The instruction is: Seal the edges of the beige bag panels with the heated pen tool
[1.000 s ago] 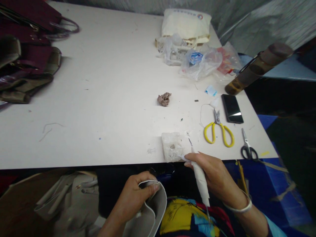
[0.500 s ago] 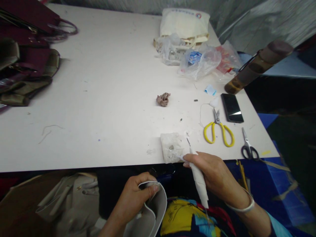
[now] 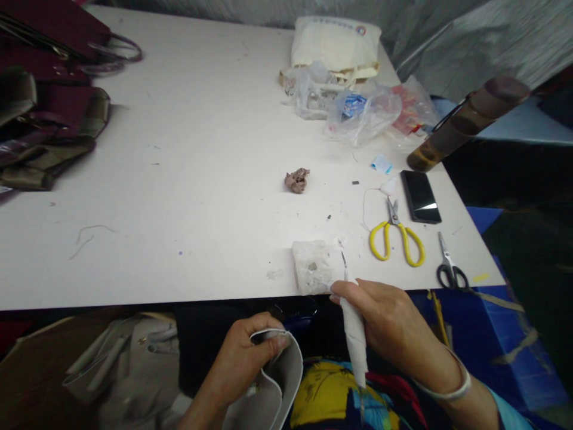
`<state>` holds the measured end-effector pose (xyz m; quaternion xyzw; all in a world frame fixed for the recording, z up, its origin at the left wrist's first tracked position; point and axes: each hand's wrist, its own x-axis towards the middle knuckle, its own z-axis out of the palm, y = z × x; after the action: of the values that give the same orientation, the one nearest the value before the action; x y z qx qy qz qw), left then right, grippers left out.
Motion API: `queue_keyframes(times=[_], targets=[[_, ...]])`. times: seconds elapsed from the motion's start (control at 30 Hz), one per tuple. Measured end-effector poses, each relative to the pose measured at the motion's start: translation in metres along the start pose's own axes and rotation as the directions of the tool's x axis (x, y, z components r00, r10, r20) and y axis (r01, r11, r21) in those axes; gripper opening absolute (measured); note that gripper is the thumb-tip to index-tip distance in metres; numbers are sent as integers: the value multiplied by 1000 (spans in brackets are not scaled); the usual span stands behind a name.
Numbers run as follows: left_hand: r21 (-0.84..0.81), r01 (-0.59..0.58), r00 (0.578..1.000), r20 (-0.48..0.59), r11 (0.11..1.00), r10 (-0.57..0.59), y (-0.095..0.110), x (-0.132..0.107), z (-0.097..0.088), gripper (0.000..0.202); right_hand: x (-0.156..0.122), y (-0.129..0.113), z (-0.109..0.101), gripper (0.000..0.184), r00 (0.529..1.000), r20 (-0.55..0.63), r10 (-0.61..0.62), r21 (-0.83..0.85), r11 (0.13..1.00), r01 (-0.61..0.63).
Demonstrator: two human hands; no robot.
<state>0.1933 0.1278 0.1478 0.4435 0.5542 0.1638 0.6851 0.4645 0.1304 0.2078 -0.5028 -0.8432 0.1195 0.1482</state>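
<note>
My left hand (image 3: 244, 355) is closed on the upper edge of a light grey leather bag (image 3: 292, 367), thumb inside the opening. In my right hand (image 3: 387, 316) is a thin tool with a white-wrapped handle (image 3: 354, 337), held like a pen. Its slim metal tip points up and away over the table edge, and a thin metal end sticks out below. Just left of that tip lies a stained white pad (image 3: 308, 255) with a dark spot on it. My right fingertips are at the pad's near right corner; whether they touch it I cannot tell.
Yellow-handled scissors (image 3: 385, 242), black-handled scissors (image 3: 446, 272) and a phone (image 3: 421, 197) lie to the right. A dark bottle (image 3: 465, 125) and plastic bags (image 3: 362, 116) stand behind. A crumpled brown lump (image 3: 296, 180) is mid-table; maroon bags (image 3: 67, 101) fill the left.
The tool in my right hand has turned slightly, its lower end swinging left to a more upright line. My left hand and the grey bag look unmoved.
</note>
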Motion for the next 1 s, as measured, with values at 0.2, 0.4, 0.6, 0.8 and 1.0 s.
queue_keyframes(times=[0.2,0.4,0.6,0.8,1.0], targets=[[1,-21,1000,5,1000,21,-2,-1,-1,27,3,-6,-6,38,998,55,-24,-83,996,28],[-14,-24,1000,3,1000,25,-1,-1,-1,28,7,-10,-12,42,992,117,-40,-129,990,55],[-17,-17,1000,1,1000,17,-1,-1,-1,26,5,-3,-9,33,997,68,-39,-103,994,46],[-1,-28,1000,-12,1000,28,-3,-1,-2,24,-4,28,8,23,993,-114,40,199,980,-17],[64,-17,1000,-12,998,18,-3,-3,2,22,11,64,41,13,934,-309,180,457,889,-21]])
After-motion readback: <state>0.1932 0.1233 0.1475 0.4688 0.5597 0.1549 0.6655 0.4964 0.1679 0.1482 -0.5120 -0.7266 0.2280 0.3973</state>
